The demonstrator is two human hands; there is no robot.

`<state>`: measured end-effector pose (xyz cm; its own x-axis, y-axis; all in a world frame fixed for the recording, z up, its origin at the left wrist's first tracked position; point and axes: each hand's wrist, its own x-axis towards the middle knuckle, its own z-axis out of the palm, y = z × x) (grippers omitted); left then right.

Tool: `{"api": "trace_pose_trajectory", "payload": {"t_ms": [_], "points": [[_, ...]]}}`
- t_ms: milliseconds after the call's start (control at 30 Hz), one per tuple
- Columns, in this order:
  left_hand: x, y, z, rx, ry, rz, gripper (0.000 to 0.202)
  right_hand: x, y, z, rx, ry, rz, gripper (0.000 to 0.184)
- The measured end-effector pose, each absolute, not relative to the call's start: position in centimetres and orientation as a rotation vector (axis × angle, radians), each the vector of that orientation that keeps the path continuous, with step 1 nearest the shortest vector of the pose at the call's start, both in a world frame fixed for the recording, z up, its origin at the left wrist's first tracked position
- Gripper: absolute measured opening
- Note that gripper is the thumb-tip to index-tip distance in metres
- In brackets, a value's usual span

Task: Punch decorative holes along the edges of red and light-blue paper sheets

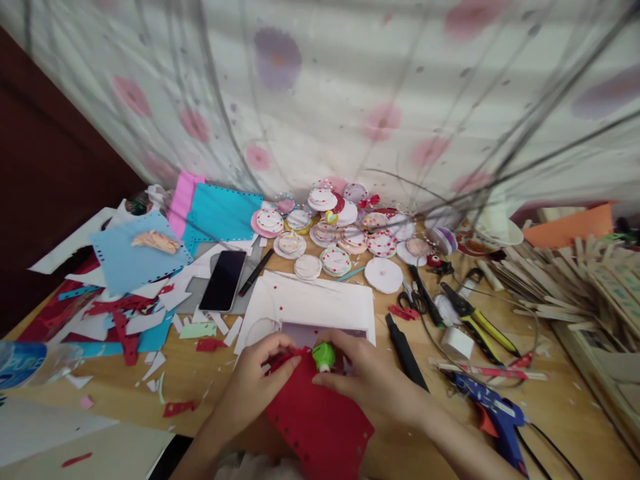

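Note:
Near the front edge of the table, a red sheet (317,417) with punched holes along its edges hangs toward me. My left hand (273,363) pinches its upper left corner between thumb and fingers. Between the thumb and fingers of my right hand (353,367) is a small green craft punch (324,355), at the sheet's top edge. I cannot tell whether the sheet lies inside its slot. Behind both hands rests a white paper box or tray (320,293) with tiny red cut-outs on it.
Decorated paper discs (340,233) crowd the back. To the left lie a phone (223,281), a black pen (256,273), blue sheets (227,210), paper scraps and a plastic bottle (35,363). At right are scissors (413,300), pliers (480,323), a glue gun (495,410) and wooden sticks (565,273).

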<state>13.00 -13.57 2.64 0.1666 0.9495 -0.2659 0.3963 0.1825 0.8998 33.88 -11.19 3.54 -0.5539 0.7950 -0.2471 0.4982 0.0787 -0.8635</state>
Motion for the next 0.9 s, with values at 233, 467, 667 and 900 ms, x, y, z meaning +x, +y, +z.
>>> {"api": "trace_pose_trajectory", "payload": {"t_ms": [233, 467, 667, 900], "points": [[13.0, -14.1, 2.6, 1.402, 1.424, 0.681, 0.008, 33.3, -11.4, 3.4, -1.376, -2.187, 1.210, 0.026], [13.4, -14.2, 2.8, 1.374, 1.438, 0.755, 0.007, 33.1, -11.6, 4.2, -1.263, -2.084, 1.454, 0.022], [13.5, -14.7, 3.1, 1.373, 1.471, 0.786, 0.008, 32.9, -11.2, 3.9, -1.188, -1.951, 1.606, 0.019], [13.9, -14.4, 2.8, 1.381, 1.458, 0.809, 0.008, 33.1, -11.3, 3.3, -1.210, -2.017, 1.444, 0.022]]}}
